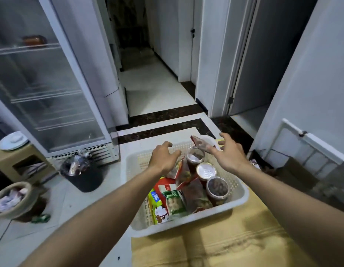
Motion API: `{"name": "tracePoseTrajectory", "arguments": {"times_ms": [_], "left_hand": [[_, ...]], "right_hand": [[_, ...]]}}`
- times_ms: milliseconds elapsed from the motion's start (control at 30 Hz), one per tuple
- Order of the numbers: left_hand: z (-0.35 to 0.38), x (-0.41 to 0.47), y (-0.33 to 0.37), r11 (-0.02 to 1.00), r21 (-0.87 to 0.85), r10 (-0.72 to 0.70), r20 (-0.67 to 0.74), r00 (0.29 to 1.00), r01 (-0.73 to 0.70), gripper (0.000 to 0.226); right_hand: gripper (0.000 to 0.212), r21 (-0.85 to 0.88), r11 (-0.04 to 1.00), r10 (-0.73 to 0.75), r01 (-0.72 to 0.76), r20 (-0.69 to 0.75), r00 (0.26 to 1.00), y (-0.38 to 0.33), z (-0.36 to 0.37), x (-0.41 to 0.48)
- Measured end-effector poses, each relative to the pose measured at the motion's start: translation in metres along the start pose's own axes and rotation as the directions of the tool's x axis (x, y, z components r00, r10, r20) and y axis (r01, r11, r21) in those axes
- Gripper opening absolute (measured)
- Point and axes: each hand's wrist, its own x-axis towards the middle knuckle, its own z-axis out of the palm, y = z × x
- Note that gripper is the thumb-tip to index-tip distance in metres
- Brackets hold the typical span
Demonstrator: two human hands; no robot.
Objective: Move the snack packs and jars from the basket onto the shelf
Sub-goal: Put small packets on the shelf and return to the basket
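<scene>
White basket [238, 197] sits on a yellow-brown cloth [234, 245] w/ pale floor [86, 207] all round it. In the basket: snack packs [168, 199] on the left side, 3 jars [205, 172] in a row on the right. Left hand [163, 158] hangs over the basket's far left part, fingers curled half open, holding nothing. Right hand [228, 152] is over the far right rim, fingers spread wide, also holding nothing. Glass-door fridge [46, 89] w/ shelves stands on the left. A dark bin [84, 175] is near the basket's left side. A woven basket [12, 201] is by the left edge. Open hallway [148, 74] straight ahead, doorway [263, 64] on the right.
</scene>
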Motion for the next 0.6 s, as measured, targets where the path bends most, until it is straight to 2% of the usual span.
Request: {"name": "tracePoseTrajectory", "arguments": {"times_ms": [67, 167, 367, 467, 533, 600], "left_hand": [[0.015, 0.020, -0.021, 0.989, -0.074, -0.128, 0.055, 0.990, 0.132, 0.049], [0.035, 0.050, -0.051, 0.966, -0.077, -0.237, 0.112, 0.965, 0.246, 0.050], [0.062, 0.102, -0.096, 0.944, 0.007, -0.328, 0.153, 0.932, 0.331, 0.046], [0.071, 0.120, -0.116, 0.925, 0.042, -0.377, 0.210, 0.902, 0.377, 0.058], [0.078, 0.129, -0.125, 0.909, 0.041, -0.409, 0.277, 0.869, 0.415, 0.072], [0.087, 0.137, -0.132, 0.897, 0.034, -0.427, 0.327, 0.843, 0.441, 0.073]], "right_hand": [[0.070, 0.003, 1.000, 0.022, -0.022, 0.006, 1.000, 0.001, 0.015, 0.020], [0.063, -0.057, 0.998, 0.033, -0.033, 0.003, 0.999, 0.007, 0.036, 0.051], [0.055, -0.195, 0.977, 0.080, -0.086, -0.040, 0.996, 0.025, 0.075, 0.102], [0.054, -0.238, 0.965, 0.111, -0.110, -0.008, 0.994, 0.035, 0.093, 0.118], [0.046, -0.242, 0.961, 0.144, -0.134, 0.027, 0.989, 0.040, 0.103, 0.125], [0.035, -0.258, 0.957, 0.148, -0.132, 0.042, 0.988, 0.047, 0.111, 0.129]]}}
